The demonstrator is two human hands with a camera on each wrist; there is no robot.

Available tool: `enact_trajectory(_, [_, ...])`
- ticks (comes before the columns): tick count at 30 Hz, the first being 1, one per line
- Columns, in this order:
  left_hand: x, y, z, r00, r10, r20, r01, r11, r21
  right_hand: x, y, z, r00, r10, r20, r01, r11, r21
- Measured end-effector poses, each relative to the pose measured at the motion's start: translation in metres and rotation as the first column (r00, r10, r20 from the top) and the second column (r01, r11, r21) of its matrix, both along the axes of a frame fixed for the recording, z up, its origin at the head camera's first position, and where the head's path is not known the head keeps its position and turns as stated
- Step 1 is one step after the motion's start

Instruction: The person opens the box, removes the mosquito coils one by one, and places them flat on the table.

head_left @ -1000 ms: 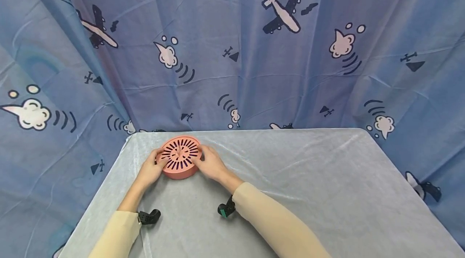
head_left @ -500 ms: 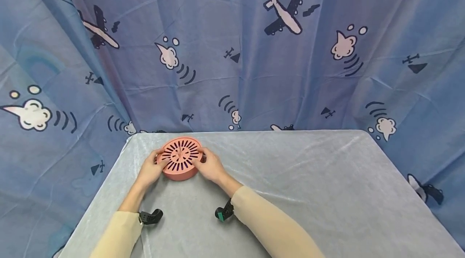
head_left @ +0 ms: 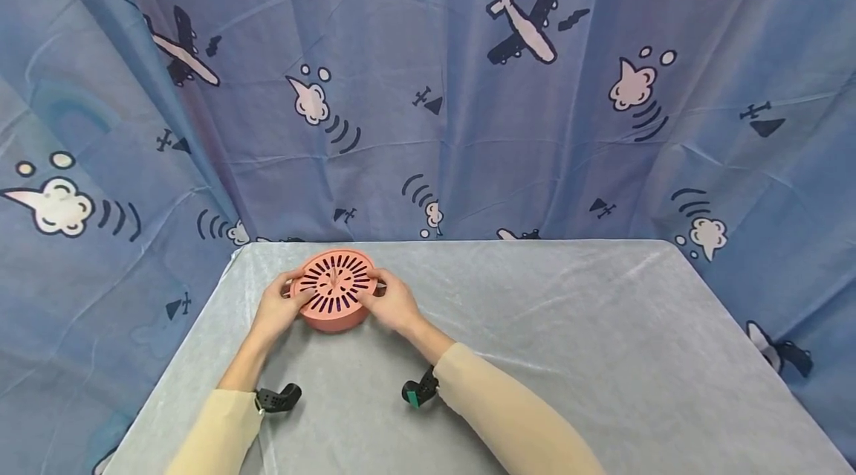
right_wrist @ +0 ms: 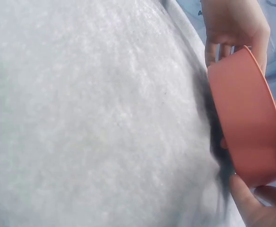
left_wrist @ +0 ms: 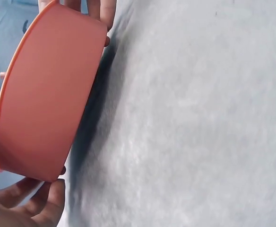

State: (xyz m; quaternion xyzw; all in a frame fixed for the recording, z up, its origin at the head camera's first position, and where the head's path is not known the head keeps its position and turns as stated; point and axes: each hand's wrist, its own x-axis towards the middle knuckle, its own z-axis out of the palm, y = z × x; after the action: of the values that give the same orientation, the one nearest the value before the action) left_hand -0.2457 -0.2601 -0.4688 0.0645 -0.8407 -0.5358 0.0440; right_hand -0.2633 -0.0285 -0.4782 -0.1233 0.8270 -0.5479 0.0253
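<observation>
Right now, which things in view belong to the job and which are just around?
In the job:
round orange container with slotted top
left hand, gripping it
right hand, gripping it

Just around:
grey table cover
patterned blue curtain
black left-wrist device
black right-wrist device

Place: screened-off workspace, room type unclear | airplane-print curtain (head_left: 388, 36) | draped table (head_left: 575, 311)
</observation>
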Motion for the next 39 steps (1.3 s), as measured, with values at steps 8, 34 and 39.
enact_trajectory(8, [0.008,0.014,0.012,1.0,-0.017,-0.027,0.018,0.999,0.039,0.01,0.014,0.013,0.999,-0.033,-0.002,0.033,0.999,-0.024])
enact_trajectory(34, [0.031,0.093,0.027,0.992,-0.092,-0.081,0.096,0.994,0.045,0.043,0.104,0.032,0.993,-0.105,-0.046,0.102,0.993,-0.063])
enact_trajectory(39, [0.033,0.112,0.024,0.985,-0.118,-0.127,0.124,0.991,0.041,0.047,0.126,0.032,0.993,-0.116,-0.037,0.113,0.991,-0.073])
